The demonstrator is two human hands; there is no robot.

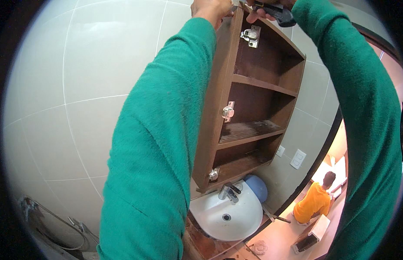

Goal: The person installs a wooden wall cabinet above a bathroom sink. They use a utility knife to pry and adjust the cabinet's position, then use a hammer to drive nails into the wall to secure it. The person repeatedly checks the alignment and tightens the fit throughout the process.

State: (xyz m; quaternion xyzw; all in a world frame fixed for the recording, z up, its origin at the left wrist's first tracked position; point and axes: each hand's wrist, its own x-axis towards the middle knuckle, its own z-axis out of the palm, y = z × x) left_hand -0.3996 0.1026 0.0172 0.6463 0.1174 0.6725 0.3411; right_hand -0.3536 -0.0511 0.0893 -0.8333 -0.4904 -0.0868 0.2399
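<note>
A brown wooden wall cabinet (264,110) hangs open-fronted with three shelf spaces and metal hinges (252,36) along its left side. My left hand (212,11) is closed at the cabinet's upper left corner, beside a small metal piece; what its fingers grip is hard to make out. My right hand (264,9) grips a black hand tool (279,15) at the top of the cabinet. Both green-sleeved arms reach up from below, and the top of the picture cuts off part of each hand.
Below are a white washbasin (242,216) with a tap (229,193) and a blue round object (256,186). Tiled wall (71,86) surrounds the cabinet, with switches (298,159). Through a doorway at right, a person in orange (312,201) is by a small wooden unit (311,234).
</note>
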